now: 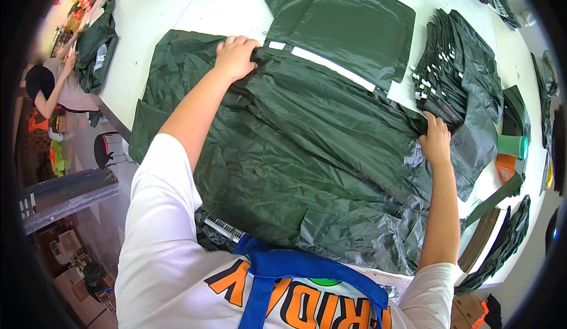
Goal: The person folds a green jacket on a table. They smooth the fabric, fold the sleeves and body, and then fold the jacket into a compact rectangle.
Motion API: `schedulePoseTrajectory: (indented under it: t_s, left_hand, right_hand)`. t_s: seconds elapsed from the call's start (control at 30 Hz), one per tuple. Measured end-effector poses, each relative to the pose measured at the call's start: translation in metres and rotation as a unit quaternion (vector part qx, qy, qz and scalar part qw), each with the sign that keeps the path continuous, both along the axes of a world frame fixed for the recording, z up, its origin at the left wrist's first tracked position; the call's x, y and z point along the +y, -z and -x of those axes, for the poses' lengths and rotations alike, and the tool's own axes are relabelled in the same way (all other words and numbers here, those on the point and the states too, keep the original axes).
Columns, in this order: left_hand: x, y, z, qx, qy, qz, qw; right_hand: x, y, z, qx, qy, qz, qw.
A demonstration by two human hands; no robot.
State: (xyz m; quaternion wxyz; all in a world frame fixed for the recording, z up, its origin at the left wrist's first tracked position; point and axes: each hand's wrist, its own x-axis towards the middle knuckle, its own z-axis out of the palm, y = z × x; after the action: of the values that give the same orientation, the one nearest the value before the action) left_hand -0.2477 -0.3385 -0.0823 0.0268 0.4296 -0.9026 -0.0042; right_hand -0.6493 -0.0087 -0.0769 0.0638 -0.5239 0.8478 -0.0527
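Note:
A large sheet of shiny dark green fabric point(307, 134), creased lengthwise, spreads over the white table in front of me and hangs over its near edge. My left hand point(236, 57) grips it at the far edge, fingers curled and thumb to the right. My right hand point(436, 140) holds the right end of the same far edge, fingers bent over it. Between the hands that edge runs in a slanting line, just short of a flat stack of dark green pieces point(345, 31). What lies under my fingers is hidden.
A bundle of folded dark green pieces with white tags point(440, 63) lies beyond my right hand. Farther right are a green tape roll point(512, 146) and an orange box point(505, 166). At far left another person point(59, 81) handles a green garment point(97, 48). A stool point(106, 150) stands below.

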Motion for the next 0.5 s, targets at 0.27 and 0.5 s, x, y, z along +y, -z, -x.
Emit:
schedulePoseTrajectory:
  t_s: [0.27, 0.5]
  left_hand:
    - [-0.013, -0.064, -0.029, 0.066, 0.123, -0.184, 0.973]
    - [0.169, -0.095, -0.188, 0.211, 0.223, 0.143, 0.941]
  right_hand:
    - [0.061, -0.105, -0.044, -0.066, -0.028, 0.165, 0.984]
    - [0.237, -0.118, -0.167, 0.017, -0.171, 0.195, 0.966]
